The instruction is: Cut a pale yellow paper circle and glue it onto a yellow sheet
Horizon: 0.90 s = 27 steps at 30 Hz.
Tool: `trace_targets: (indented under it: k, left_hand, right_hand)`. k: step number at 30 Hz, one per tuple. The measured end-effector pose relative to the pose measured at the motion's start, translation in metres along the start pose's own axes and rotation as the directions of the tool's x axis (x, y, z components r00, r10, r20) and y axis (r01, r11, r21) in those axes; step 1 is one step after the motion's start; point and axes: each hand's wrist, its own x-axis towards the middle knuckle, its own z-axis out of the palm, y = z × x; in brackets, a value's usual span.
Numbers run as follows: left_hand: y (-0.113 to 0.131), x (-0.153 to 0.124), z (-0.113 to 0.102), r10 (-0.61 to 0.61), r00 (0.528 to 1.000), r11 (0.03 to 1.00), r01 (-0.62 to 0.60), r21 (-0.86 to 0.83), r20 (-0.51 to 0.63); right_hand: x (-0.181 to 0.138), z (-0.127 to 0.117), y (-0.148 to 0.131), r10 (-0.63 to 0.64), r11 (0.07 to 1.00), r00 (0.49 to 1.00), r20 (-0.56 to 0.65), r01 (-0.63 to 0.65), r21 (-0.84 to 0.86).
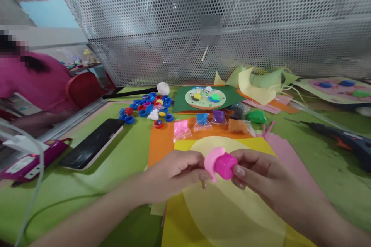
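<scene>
My right hand (255, 173) pinches a magenta plastic cap (225, 165) between thumb and fingers. A strip of light pink clay (213, 162) curves around the cap's left end and touches it. Closed on the strip's left edge is my left hand (185, 168). Both hands are held above a pale yellow paper circle (232, 208), which lies on a yellow sheet (174, 224). Just beyond them lies a small bag of pink clay (181, 129).
Several bottle caps (142, 110) cluster at back left, near a black phone (92, 144). Bags of blue clay (202, 120) and purple clay (218, 117) lie ahead. A glue gun (342, 139) rests at right. A person in pink (40, 81) sits at far left.
</scene>
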Motion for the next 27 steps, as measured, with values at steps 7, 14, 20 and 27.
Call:
trace_targets:
  k: [7, 14, 20, 27]
  left_hand:
    - [-0.0011, -0.0006, -0.0007, -0.033, 0.999, 0.999, 0.033, 0.038, 0.008]
    - [-0.0049, -0.0027, -0.0028, -0.045, 0.997, 0.998, 0.043, 0.035, 0.059]
    - [-0.0065, -0.0041, -0.0044, -0.057, 0.997, 0.996, 0.053, 0.071, 0.057]
    - [-0.0036, -0.0057, -0.0044, -0.079, 0.996, 0.991, 0.075, 0.111, 0.033]
  right_hand:
    - [0.0012, -0.0005, 0.0008, -0.017, 1.000, 0.999, 0.029, 0.017, -0.020]
    - [0.0000, -0.0002, 0.0010, -0.011, 0.999, 1.000, 0.012, 0.012, -0.050]
    - [0.0004, -0.0002, 0.0002, 0.011, 0.999, 1.000, -0.016, -0.011, -0.051]
    - [0.0014, 0.0017, -0.0002, 0.015, 0.997, 1.000, 0.004, -0.014, -0.080]
